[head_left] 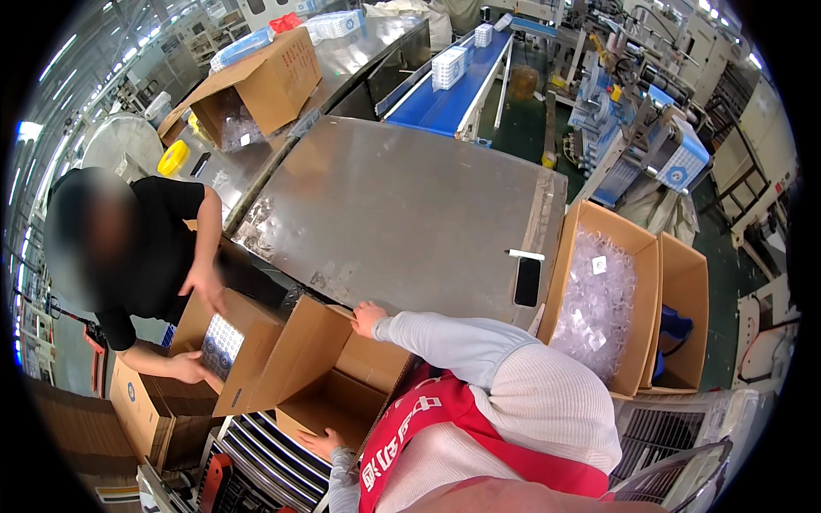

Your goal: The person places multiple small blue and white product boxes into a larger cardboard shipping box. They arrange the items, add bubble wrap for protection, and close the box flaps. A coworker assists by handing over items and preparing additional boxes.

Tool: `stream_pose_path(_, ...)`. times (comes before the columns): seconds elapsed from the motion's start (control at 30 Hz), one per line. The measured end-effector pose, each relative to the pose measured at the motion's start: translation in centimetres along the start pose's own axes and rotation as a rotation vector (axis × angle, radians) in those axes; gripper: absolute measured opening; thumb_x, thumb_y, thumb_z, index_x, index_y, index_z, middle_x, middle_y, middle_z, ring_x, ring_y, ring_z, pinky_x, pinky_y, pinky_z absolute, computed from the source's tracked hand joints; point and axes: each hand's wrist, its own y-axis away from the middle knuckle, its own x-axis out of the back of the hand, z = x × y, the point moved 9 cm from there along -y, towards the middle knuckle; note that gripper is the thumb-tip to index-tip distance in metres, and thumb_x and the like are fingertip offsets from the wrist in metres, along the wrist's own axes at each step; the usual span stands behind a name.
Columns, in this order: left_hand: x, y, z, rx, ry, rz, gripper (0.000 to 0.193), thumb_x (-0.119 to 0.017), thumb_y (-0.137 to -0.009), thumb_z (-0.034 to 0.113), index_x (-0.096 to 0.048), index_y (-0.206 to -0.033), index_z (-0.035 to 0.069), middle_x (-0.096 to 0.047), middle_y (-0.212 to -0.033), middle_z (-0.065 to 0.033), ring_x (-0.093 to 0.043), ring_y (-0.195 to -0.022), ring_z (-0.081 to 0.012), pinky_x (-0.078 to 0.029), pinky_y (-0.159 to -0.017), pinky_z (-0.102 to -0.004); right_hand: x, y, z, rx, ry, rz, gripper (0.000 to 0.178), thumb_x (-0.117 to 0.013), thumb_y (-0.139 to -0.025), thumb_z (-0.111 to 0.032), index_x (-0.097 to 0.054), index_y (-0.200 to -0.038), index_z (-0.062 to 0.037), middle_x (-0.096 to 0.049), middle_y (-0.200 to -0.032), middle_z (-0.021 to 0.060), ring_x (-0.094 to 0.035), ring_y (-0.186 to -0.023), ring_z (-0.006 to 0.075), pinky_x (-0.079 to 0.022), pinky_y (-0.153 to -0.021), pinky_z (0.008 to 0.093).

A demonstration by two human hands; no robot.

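An open cardboard box (372,363) stands on the roller conveyor, its flaps folded out and bare brown walls showing inside. My right hand (369,319) grips its far edge, beside the metal table. At the near edge, my left hand (323,443) holds the box wall, its fingers curled partly over the rim. Just left of it is a second open carton (256,342), with a patterned blue-and-white pack (222,346) in it. A co-worker in black (162,256) has both hands at that second carton.
A metal table (402,214) spreads ahead, with a phone (528,282) and a white marker (525,255) on it. To the right, a carton of clear plastic pieces (596,299) stands. A blue belt conveyor (462,94) carries packs at the back. Rollers (274,453) lie below.
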Motion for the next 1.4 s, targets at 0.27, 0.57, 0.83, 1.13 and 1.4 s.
stream_pose_path(0.27, 0.4, 0.1, 0.4, -0.001, 0.014, 0.001, 0.090, -0.069, -0.067, 0.009, -0.025, -0.145, 0.002, -0.033, -0.144, -0.0252, -0.032, -0.133, -0.0404, -0.028, -0.111, -0.0452, -0.2, -0.2, 0.1, -0.009, -0.011, 0.001, 0.037, -0.059, -0.085, -0.032, -0.063, -0.105, -0.0008, -0.058, -0.113, 0.0183, -0.055, -0.109, 0.0367, -0.049, -0.090, 0.0458)
stream_pose_path(0.57, 0.5, 0.1, 0.7, -0.007, 0.010, -0.001, 0.090, -0.069, -0.068, 0.010, -0.024, -0.146, 0.002, -0.034, -0.144, -0.0248, -0.034, -0.131, -0.0409, -0.030, -0.110, -0.0455, 0.2, -0.1, 0.2, -0.016, -0.057, 0.004, 0.034, -0.059, -0.085, -0.031, -0.064, -0.103, -0.0022, -0.058, -0.113, 0.0172, -0.054, -0.109, 0.0357, -0.049, -0.089, 0.0457)
stream_pose_path(0.83, 0.8, 0.2, 1.2, 0.023, -0.003, -0.054, 0.089, -0.069, -0.069, 0.014, -0.025, -0.145, 0.002, -0.035, -0.144, -0.0250, -0.035, -0.131, -0.0423, -0.030, -0.109, -0.0486, 0.1, -0.1, 0.2, -0.009, -0.043, 0.006, 0.035, -0.057, -0.085, -0.031, -0.064, -0.103, -0.0012, -0.058, -0.112, 0.0177, -0.055, -0.107, 0.0365, -0.048, -0.091, 0.0450)
stream_pose_path(1.13, -0.5, -0.5, -0.1, -0.055, -0.018, -0.009, 0.089, -0.068, -0.069, 0.016, -0.025, -0.145, -0.001, -0.035, -0.143, -0.0257, -0.033, -0.131, -0.0423, -0.030, -0.108, -0.0492, 0.3, -0.1, 0.2, -0.018, -0.058, 0.019, 0.033, -0.058, -0.085, -0.030, -0.063, -0.102, -0.0025, -0.057, -0.110, 0.0165, -0.053, -0.108, 0.0370, -0.048, -0.090, 0.0470)
stream_pose_path(1.4, -0.8, -0.4, -1.1, -0.014, -0.040, -0.062, 0.089, -0.070, -0.072, 0.023, -0.025, -0.146, 0.000, -0.033, -0.145, -0.0252, -0.032, -0.134, -0.0404, -0.030, -0.108, -0.0485, -0.7, -0.8, 0.4, -0.046, -0.103, -0.039, 0.036, -0.058, -0.085, -0.034, -0.062, -0.106, -0.0054, -0.055, -0.116, 0.0157, -0.052, -0.108, 0.0376, -0.046, -0.093, 0.0471)
